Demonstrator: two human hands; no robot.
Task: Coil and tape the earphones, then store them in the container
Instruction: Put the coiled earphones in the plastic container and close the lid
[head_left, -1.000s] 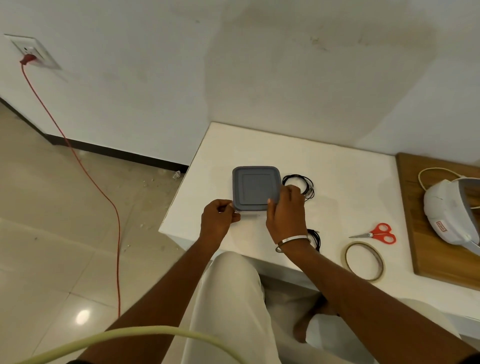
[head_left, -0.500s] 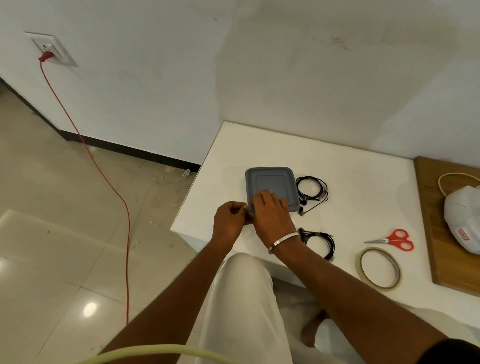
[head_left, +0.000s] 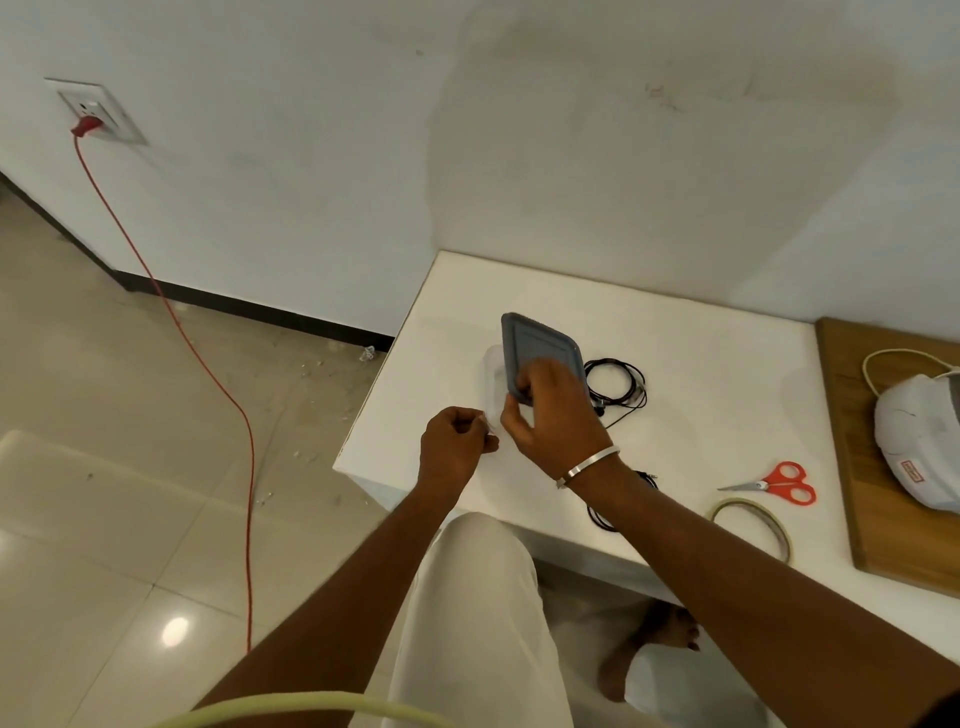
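A clear plastic container (head_left: 492, 382) sits on the white table (head_left: 701, 374). Its grey lid (head_left: 537, 345) is tilted up off the left side, and my right hand (head_left: 553, 413) grips the lid's near edge. My left hand (head_left: 456, 444) pinches the container's near left corner. One coil of black earphones (head_left: 618, 382) lies just right of the lid. A second black coil (head_left: 605, 514) lies near the table's front edge, mostly hidden under my right forearm.
Red-handled scissors (head_left: 779, 484) and a roll of tape (head_left: 756, 525) lie at the front right. A wooden board (head_left: 878, 467) carries a white device (head_left: 919, 447). A red cable (head_left: 208, 364) runs from a wall socket across the floor at the left.
The lid lay flat on the container before; now my right hand has lifted its left side so it tilts up. My left hand stays at the container's corner.
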